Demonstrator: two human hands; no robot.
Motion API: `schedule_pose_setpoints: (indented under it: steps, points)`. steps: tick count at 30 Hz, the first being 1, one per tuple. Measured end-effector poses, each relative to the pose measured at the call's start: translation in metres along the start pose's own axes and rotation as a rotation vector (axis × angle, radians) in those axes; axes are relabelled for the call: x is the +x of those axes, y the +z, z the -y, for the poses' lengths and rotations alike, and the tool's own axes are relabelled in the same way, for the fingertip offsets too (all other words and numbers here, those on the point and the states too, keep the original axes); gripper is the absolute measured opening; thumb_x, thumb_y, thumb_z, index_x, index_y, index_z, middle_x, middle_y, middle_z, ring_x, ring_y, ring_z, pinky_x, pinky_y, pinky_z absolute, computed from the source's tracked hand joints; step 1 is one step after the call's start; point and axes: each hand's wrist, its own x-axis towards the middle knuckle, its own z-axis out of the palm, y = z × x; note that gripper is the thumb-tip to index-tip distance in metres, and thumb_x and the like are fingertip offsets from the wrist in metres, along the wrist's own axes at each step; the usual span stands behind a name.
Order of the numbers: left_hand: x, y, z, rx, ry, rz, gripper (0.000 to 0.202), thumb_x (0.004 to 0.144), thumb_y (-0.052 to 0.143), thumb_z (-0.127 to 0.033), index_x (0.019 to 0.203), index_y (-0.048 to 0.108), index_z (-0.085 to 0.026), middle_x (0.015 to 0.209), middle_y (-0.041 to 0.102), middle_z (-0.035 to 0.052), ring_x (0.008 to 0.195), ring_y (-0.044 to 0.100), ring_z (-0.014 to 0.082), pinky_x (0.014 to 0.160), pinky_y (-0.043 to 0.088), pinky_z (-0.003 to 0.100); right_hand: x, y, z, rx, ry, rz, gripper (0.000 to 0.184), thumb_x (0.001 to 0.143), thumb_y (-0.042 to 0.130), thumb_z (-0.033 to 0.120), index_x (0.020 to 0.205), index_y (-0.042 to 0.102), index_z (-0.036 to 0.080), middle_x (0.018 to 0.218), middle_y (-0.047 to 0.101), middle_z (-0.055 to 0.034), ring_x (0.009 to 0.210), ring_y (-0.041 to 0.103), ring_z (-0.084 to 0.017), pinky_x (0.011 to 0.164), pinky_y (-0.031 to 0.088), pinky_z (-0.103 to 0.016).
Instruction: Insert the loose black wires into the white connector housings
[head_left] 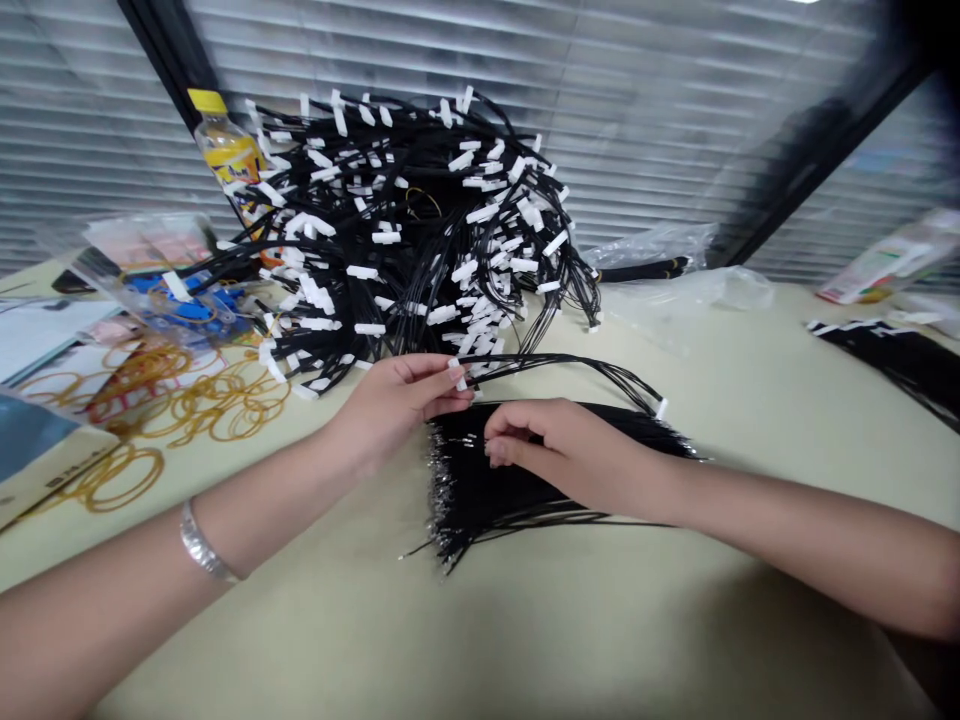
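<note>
My left hand (401, 400) pinches a small white connector (459, 378) on the end of thin black wires that arc off to the right. My right hand (559, 448) rests, fingers curled, on a flat bundle of loose black wires with metal tips (480, 500), pinching at the tip of one wire. Just behind both hands rises a big tangled pile of black wires fitted with white connectors (420, 230). A metal bracelet (201, 545) circles my left wrist.
Yellow rubber bands (187, 400) lie scattered at the left, beside a clear bag with blue items (180, 300) and papers. A yellow-capped bottle (225, 150) stands behind the pile. Clear plastic bags (675, 280) lie at back right, more black wires (900, 360) at far right.
</note>
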Motion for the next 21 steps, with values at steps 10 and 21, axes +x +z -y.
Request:
schedule_pose_setpoints:
  steps: [10,21]
  points:
    - [-0.017,0.012,-0.002,0.408,0.121,0.038,0.014,0.078,0.06,-0.026,0.085,0.066,-0.015,0.078,0.065,-0.0003,0.069,0.063,0.0049,0.067,0.052,0.009,-0.004,-0.042,0.002,-0.195,-0.01,-0.184,0.022,0.08,0.049,0.029,0.067,0.06,0.016,0.056,0.052,0.007,0.049,0.039,-0.001,0.044,0.028,-0.015]
    - [-0.029,0.021,0.016,0.342,-0.061,0.073,0.019,0.075,0.065,-0.029,0.087,0.065,-0.015,0.077,0.065,0.0008,0.067,0.062,0.0053,0.065,0.053,0.009,-0.004,-0.039,-0.008,-0.274,-0.148,-0.149,0.018,0.074,0.051,0.015,0.058,0.058,0.01,0.048,0.047,0.0049,0.042,0.032,0.0,0.044,0.017,-0.021]
